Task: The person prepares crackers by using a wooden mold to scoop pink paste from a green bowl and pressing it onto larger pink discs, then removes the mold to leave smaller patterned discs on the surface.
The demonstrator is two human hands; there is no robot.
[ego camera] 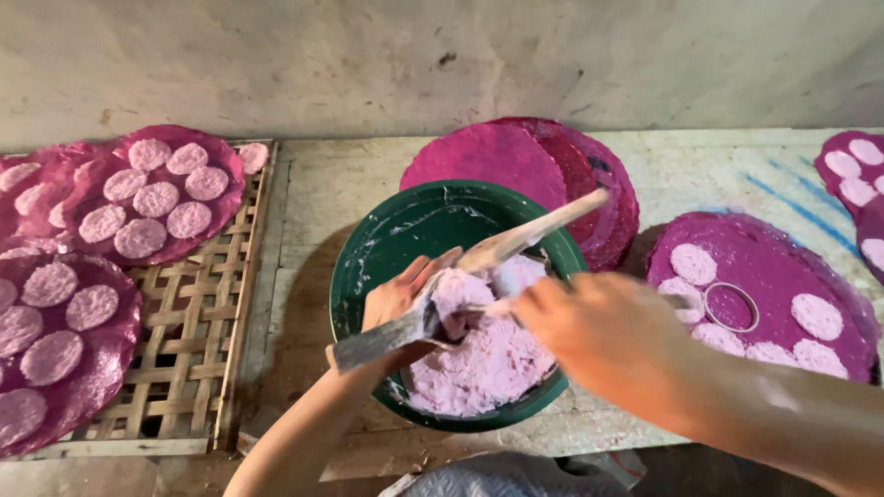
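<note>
A dark green bowl (368,267) holds a mass of pale pink dough (488,368). My left hand (398,296) reaches in from the near edge and grips a flat grey spatula (378,339) carrying a lump of pink dough (458,293). A long wooden paddle (543,225) slants out over the bowl's far rim. My right hand (608,336) is blurred and hovers over the bowl's right side. A thin pale strip (488,308) runs from it to the lump. Whether its fingers grip the strip is unclear.
Round purple trays with pink dough discs lie on a woven bamboo rack (189,350) at the left. Another purple tray (737,248) at the right carries discs and a metal ring (732,306). Stacked purple trays (516,156) sit behind the bowl. A wall (442,55) closes the back.
</note>
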